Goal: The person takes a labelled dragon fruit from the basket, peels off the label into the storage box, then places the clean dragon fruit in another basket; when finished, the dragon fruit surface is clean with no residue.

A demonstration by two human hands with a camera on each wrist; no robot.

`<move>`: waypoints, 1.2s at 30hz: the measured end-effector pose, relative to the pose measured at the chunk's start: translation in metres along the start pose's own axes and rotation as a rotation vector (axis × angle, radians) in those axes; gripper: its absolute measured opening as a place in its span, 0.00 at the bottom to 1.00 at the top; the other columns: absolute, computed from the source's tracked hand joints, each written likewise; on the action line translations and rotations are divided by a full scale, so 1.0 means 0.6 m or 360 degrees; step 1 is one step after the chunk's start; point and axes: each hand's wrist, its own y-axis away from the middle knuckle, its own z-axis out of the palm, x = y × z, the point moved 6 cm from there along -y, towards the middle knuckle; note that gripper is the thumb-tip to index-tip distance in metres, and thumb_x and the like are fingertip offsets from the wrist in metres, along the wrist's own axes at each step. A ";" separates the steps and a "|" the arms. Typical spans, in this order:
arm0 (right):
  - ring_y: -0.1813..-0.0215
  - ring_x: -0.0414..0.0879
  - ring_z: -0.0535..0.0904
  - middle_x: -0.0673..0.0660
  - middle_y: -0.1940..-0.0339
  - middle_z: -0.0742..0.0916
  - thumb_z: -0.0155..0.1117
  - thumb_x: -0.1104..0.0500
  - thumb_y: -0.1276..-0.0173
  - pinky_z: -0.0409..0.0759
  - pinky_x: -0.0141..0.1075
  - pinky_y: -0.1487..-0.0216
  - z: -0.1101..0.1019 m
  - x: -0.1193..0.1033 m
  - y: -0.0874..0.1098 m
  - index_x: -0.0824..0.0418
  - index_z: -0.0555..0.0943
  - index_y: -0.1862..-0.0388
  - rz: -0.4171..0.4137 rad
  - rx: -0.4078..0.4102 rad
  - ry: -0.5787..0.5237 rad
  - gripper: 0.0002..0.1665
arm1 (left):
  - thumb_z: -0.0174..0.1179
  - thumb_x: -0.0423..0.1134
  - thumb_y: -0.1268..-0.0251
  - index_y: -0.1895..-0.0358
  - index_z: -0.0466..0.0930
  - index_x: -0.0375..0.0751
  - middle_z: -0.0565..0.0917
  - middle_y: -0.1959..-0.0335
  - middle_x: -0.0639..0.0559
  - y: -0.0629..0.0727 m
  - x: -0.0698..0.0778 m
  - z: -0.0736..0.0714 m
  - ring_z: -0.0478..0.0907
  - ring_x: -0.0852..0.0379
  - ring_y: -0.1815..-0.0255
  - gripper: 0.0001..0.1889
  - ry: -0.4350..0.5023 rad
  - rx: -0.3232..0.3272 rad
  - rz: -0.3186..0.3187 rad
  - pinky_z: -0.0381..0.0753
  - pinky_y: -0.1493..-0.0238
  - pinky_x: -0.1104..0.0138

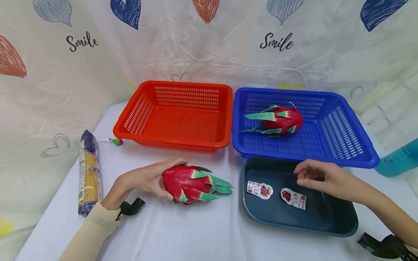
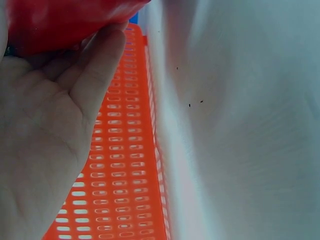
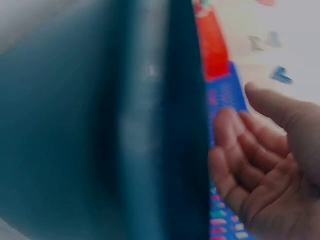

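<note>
A red dragon fruit (image 1: 189, 183) with green-tipped scales is in my left hand (image 1: 153, 179), which grips its rounded end, leafy tips pointing right. The left wrist view shows its smooth red skin (image 2: 70, 22) against the fingers. Over the dark tray (image 1: 261, 217) hovers my right hand (image 1: 321, 179), its fingers loosely bent and nothing visible in them. Two stickers with fruit pictures lie in that tray, a left sticker (image 1: 259, 190) and a right sticker (image 1: 293, 198). A second dragon fruit (image 1: 284, 119) lies in the blue basket (image 1: 339, 159).
A red-orange basket (image 1: 173, 139) stands at the back, left of the blue one. A packet of pasta (image 1: 89, 174) lies at the left table edge, near a wrapped lollipop (image 1: 117, 141). At far right is a teal bottle (image 1: 400, 157). Patterned cloth (image 1: 209, 47) hangs behind.
</note>
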 end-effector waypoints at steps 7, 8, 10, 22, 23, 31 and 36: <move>0.57 0.20 0.76 0.27 0.56 0.79 0.64 0.74 0.39 0.72 0.09 0.57 -0.082 0.017 0.034 0.63 0.78 0.50 0.0142 0.0605 0.0111 0.18 | 0.75 0.49 0.53 0.26 0.53 0.42 0.68 0.34 0.51 0.000 -0.001 -0.001 0.65 0.53 0.34 0.52 0.0004 -0.0005 -0.0007 0.81 0.45 0.66; 0.54 0.18 0.74 0.26 0.54 0.78 0.63 0.73 0.38 0.69 0.08 0.56 -0.095 0.023 0.040 0.62 0.77 0.48 0.0178 0.0699 0.0132 0.19 | 0.75 0.49 0.53 0.26 0.53 0.42 0.69 0.34 0.51 0.000 0.000 -0.001 0.65 0.53 0.34 0.52 0.0004 -0.0003 -0.0010 0.81 0.45 0.66; 0.51 0.18 0.69 0.27 0.47 0.76 0.61 0.71 0.35 0.68 0.09 0.51 -0.119 0.039 0.053 0.63 0.74 0.42 0.0280 0.0831 0.0155 0.22 | 0.75 0.49 0.53 0.26 0.53 0.42 0.69 0.34 0.51 0.001 0.000 -0.002 0.66 0.53 0.34 0.52 -0.0002 0.0000 -0.0013 0.81 0.46 0.66; 0.26 0.77 0.47 0.77 0.25 0.54 0.54 0.56 0.30 0.46 0.72 0.31 -0.147 0.135 0.073 0.69 0.50 0.24 0.0728 0.0863 0.0324 0.41 | 0.75 0.51 0.54 0.27 0.56 0.50 0.71 0.36 0.54 0.002 0.005 -0.005 0.68 0.55 0.37 0.50 -0.0034 0.0011 -0.0039 0.81 0.47 0.67; 0.26 0.77 0.47 0.77 0.25 0.54 0.55 0.56 0.30 0.46 0.72 0.32 -0.146 0.139 0.073 0.69 0.50 0.24 0.0722 0.0861 0.0326 0.42 | 0.75 0.51 0.54 0.27 0.56 0.50 0.71 0.36 0.54 0.002 0.006 -0.005 0.68 0.55 0.37 0.50 -0.0036 0.0011 -0.0037 0.82 0.47 0.67; 0.32 0.77 0.53 0.76 0.24 0.53 0.56 0.54 0.30 0.55 0.72 0.36 -0.135 0.180 0.076 0.64 0.46 0.22 0.0727 0.0766 0.0346 0.45 | 0.75 0.51 0.53 0.25 0.54 0.48 0.70 0.34 0.53 0.003 0.010 -0.004 0.67 0.54 0.35 0.52 0.0004 -0.0009 -0.0071 0.81 0.46 0.68; 0.38 0.78 0.56 0.78 0.25 0.51 0.53 0.52 0.27 0.58 0.77 0.49 -0.125 0.206 0.081 0.61 0.40 0.21 0.0809 0.0672 0.0268 0.47 | 0.76 0.50 0.54 0.25 0.53 0.50 0.68 0.32 0.53 0.002 0.010 -0.003 0.65 0.53 0.33 0.53 0.0037 -0.0009 -0.0115 0.80 0.45 0.67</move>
